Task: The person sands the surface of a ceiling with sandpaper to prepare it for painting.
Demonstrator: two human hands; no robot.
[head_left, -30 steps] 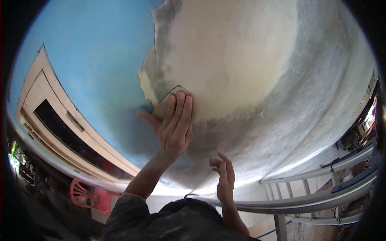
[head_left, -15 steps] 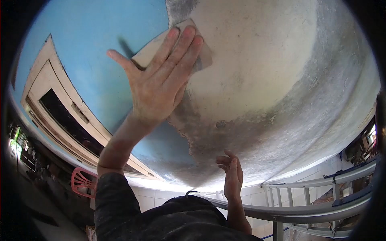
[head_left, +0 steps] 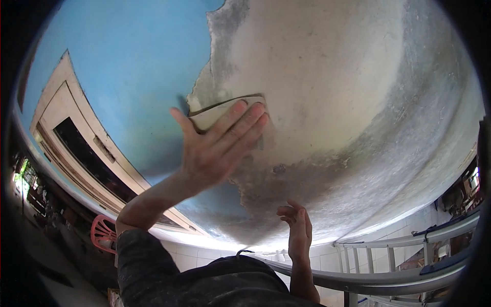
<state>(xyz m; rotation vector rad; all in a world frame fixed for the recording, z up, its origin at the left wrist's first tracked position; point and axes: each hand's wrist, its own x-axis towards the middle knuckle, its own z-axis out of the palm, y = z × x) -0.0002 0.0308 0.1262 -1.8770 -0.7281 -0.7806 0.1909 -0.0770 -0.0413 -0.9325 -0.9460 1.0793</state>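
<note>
Left hand [head_left: 207, 148] is flat on a tan sheet [head_left: 212, 116], pressing it to the wall [head_left: 317, 77]: three fingers together on top, one digit splayed out left past the sheet's end, over the blue paint [head_left: 138, 77]. Sheet looks thin, pale beige, plain on the outer side, straight-cut with a crisp corner at upper right. Long top edge is slightly bowed, with a dark line of shadow running along it, so that edge doesn't look fully flush. Left corner sits at the ragged paint border; the rest lies over bare wall, a bit of it showing beyond the fingers on the right. Could be sandpaper, but the face against the wall is hidden, so can't confirm. Wall under it: cream patch in the middle, mottled grey around and below, paint edge jagged and chipped. Right hand [head_left: 299, 230] is raised lower down, fingers loosely bent and clear of the sheet, in front of the darker lower wall. Around: cream frame [head_left: 83, 110] with a dark panel at left, pinkish-red chair [head_left: 104, 231] below it, metal ladder [head_left: 383, 279] lower right, dark shirt [head_left: 225, 286] at bottom.
</note>
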